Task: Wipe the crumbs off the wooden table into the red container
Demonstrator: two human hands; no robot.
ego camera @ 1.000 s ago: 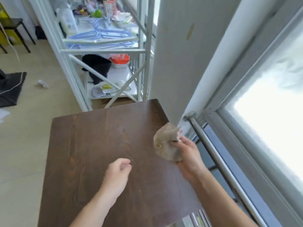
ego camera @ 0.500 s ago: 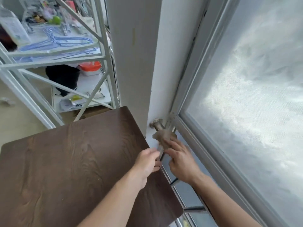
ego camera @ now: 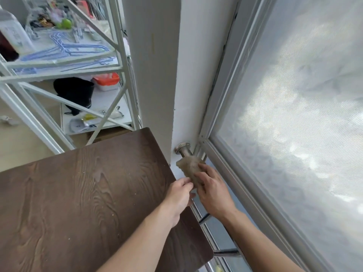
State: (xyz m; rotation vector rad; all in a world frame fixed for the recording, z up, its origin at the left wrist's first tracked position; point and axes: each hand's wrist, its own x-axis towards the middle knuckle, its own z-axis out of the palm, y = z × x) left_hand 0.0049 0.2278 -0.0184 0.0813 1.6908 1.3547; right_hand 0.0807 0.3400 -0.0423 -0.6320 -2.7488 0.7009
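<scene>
A dark brown wooden table fills the lower left, with small pale crumbs scattered on it. A brownish-grey cloth is draped over the metal rail just past the table's right edge. My right hand rests on the cloth's near end and grips it. At the table's right edge, my left hand touches the cloth's lower end with its fingertips. A red container sits on the white shelf behind the table.
A white metal shelf rack with blue hangers, a black bag and clutter stands behind the table. A white wall column rises at the table's far right corner. A large window fills the right side.
One second ago my right hand held the cloth up over the table and my left fist rested on the table. Both hands moved right to the rail, where the cloth now hangs.
</scene>
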